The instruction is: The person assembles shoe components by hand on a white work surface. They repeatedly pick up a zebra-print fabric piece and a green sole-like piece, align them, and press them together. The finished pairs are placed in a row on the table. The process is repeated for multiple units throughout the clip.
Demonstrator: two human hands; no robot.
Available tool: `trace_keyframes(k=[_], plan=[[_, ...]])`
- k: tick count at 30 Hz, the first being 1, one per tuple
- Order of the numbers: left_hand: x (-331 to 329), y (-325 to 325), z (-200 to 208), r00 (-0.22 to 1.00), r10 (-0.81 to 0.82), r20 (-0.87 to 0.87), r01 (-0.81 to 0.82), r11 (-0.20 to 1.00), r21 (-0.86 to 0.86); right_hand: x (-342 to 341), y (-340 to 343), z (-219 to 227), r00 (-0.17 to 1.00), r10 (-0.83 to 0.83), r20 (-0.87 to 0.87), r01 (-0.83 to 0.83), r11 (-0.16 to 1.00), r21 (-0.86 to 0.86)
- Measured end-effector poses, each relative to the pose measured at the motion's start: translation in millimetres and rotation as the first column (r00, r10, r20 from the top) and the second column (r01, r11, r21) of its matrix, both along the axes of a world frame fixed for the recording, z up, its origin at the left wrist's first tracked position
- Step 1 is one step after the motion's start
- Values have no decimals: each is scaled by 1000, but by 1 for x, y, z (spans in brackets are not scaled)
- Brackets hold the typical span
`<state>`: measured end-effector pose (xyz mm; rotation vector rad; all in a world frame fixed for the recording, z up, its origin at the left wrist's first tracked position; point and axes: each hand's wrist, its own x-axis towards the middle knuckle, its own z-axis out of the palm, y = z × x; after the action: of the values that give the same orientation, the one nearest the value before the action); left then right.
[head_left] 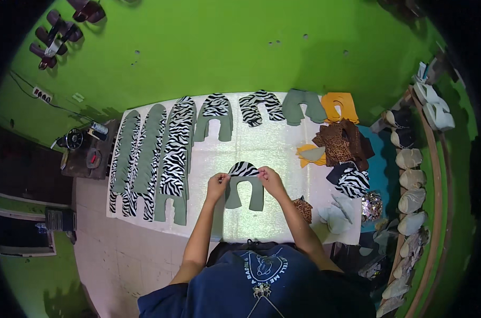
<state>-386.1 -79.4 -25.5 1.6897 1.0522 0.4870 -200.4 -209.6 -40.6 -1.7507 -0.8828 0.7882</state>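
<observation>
My left hand [217,186] and my right hand [271,182] each pinch one end of a half-moon piece of zebra-striped material [244,169]. It lies along the curved top of a grey-green U-shaped piece [254,197], whose two legs point toward me. Whether the striped piece touches the green one all along its edge, I cannot tell. Beyond my left hand is a green U-shaped piece [225,128] with a zebra-striped top [217,106]. To the left run long overlapping rows of such green and striped pieces [172,170].
Along the table's [283,159] far edge lie zebra U-shapes [273,108], green pieces [299,100] and orange pieces [346,102]. Leopard-print pieces [333,143] and pale offcuts [334,218] pile up at the right. Shoe forms [411,178] line a wooden rack beyond. A dark side table [87,159] stands left.
</observation>
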Motion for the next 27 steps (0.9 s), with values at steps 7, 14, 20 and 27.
trace_keyframes(k=[7, 14, 20, 27], plan=[[-44, 52, 2, 1000, -5, 20, 3, 997, 75, -35, 57, 0, 987, 59, -152, -47, 996, 80], [-60, 105, 1, 999, -30, 39, 26, 996, 81, -53, 108, 18, 960, 79, -268, -49, 992, 117], [-34, 162, 8, 987, -142, 70, 137, 988, 74, -33, 147, 34, 941, 30, -337, 10, 993, 117], [7, 219, -3, 989, -112, 96, 114, 993, -19, -3, 196, 40, 929, -30, -369, 67, 994, 87]])
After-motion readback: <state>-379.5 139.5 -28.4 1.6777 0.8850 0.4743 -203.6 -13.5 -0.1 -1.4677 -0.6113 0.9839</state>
